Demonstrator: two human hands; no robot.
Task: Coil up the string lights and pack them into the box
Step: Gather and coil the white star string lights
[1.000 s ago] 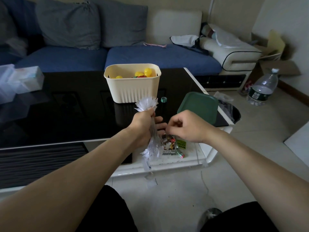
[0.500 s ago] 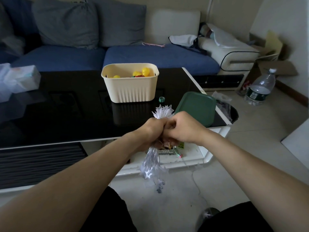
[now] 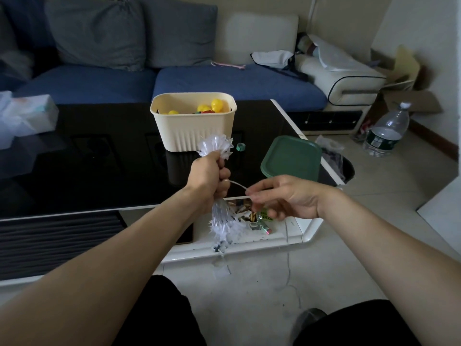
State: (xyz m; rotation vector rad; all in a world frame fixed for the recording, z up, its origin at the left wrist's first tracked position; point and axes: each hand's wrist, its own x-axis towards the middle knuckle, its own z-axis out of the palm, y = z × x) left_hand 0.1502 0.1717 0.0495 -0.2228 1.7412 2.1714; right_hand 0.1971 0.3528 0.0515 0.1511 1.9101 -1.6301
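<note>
My left hand (image 3: 208,179) grips a bundle of white string lights (image 3: 217,146) around its middle; spiky white tufts stick out above the fist and more hang below it. A thin clear wire (image 3: 237,186) runs from the fist to my right hand (image 3: 282,198), which pinches it between fingertips just to the right. More wire trails down to the floor. The cream ribbed box (image 3: 193,132) stands on the black table behind my hands, with yellow and red pieces inside. Its green lid (image 3: 291,157) lies on the table to the right.
A black glass coffee table (image 3: 99,158) has a white lower shelf (image 3: 279,236) holding snack wrappers. A small green tape roll (image 3: 240,146) lies by the box. A blue sofa stands behind. A water bottle (image 3: 386,131) and a cardboard box sit on the floor at right.
My right hand has pulled away from my left fist to the right, drawing out a short length of wire. Half a second ago both fists were pressed together.
</note>
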